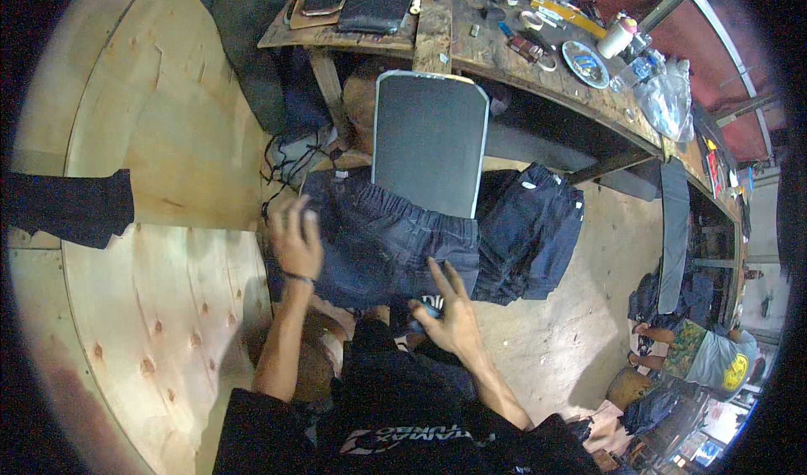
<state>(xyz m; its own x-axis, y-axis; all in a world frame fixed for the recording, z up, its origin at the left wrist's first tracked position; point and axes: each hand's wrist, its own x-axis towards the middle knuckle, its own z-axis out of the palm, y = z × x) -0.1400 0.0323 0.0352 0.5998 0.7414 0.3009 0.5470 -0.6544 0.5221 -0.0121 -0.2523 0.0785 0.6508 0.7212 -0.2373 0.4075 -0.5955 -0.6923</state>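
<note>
Now dark shorts (378, 240) lie crosswise, waistband toward the board (429, 143).

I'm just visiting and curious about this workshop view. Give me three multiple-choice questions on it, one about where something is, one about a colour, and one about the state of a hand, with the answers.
1. Where does the left hand rest?
A. on the dark denim shorts
B. on the cluttered workbench
C. on the plywood wall

2. What colour is the flat board that the shorts are pulled over?
A. bright red
B. dark grey with a pale edge
C. yellow

3. How is the right hand held?
A. clenched in a fist
B. fingers spread open
C. gripping a hammer

Answers:
1 A, its palm lies flat on the left side of the shorts.
2 B, the board's face is dark grey and its rim is light.
3 B, the fingers fan out at the lower hem of the shorts, with a small blue thing under the palm.
</note>
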